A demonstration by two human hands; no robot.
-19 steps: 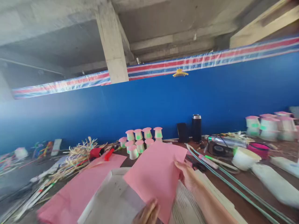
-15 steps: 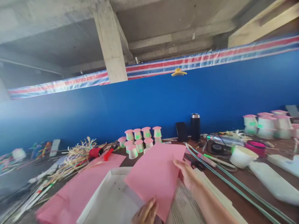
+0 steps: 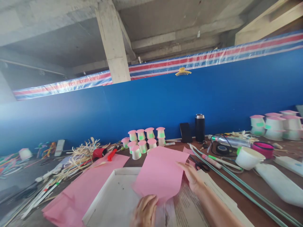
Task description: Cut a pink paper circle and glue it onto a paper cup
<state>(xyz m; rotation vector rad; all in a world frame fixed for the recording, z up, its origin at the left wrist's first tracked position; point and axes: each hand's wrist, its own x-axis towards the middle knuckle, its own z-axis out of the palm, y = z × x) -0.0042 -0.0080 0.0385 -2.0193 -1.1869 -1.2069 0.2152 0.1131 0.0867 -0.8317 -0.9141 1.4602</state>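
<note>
A pink sheet of paper point(image 3: 162, 173) is held up over a shallow white box or lid point(image 3: 118, 192). My right hand point(image 3: 190, 176) grips its right edge, thumb across the face and other fingers behind. At the lower edge, my left hand point(image 3: 145, 209) has its fingers curled against the paper, which bends there. This hand is a little blurred and its thumb is hidden. Under my right forearm lies a printed sheet point(image 3: 189, 205). Black-handled scissors point(image 3: 203, 166) lie just beyond my right hand.
More pink paper point(image 3: 87, 186) lies left, with a red tool point(image 3: 112, 155) on it. Several pink-topped white cups point(image 3: 136, 153) stand behind. A black bottle point(image 3: 200, 127) and phone point(image 3: 186, 132) stand by the blue partition point(image 3: 151, 101). Green tubes point(image 3: 236, 181) and a white cup point(image 3: 249, 158) are right.
The pink sheet's lower part has bent upward, its bottom corner no longer pointing down. My left hand has turned and shifted slightly with that edge. My right hand keeps its grip.
</note>
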